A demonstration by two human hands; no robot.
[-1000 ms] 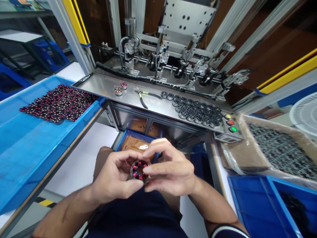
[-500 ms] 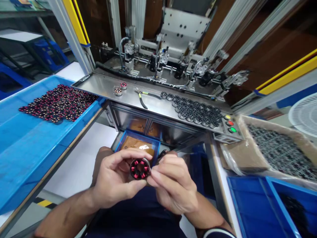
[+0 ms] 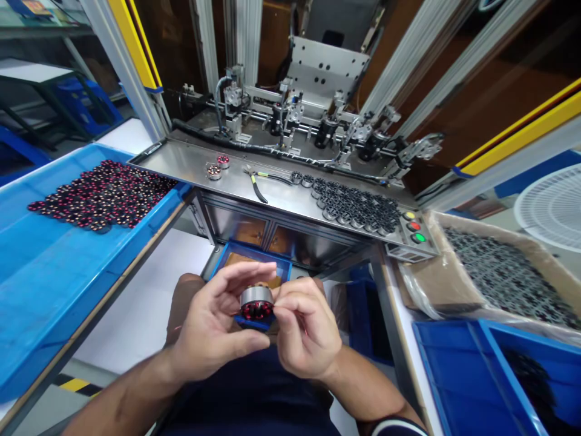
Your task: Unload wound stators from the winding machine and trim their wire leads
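Observation:
A motor stator with a silver ring and red copper windings is held up between both hands, tilted so that its ring side shows. My left hand curls around its left side, thumb below it and a little apart. At its right edge, the pinched fingers of my right hand press against it. A thin reddish line, perhaps a wire, shows by the right palm. Two more wound stators, one copper-coloured and one red, stand on the metal ledge beside cutting pliers.
Several wound stators fill part of the blue tray at left. Black-and-silver parts cover the ledge's right half, before a button box. A lined carton of grey parts and blue bins stand at right. Machine fixtures line the back.
The stator has tipped from showing its wound face to showing its silver ring side. My left fingers have lifted and loosened around it; my right hand has shifted slightly left.

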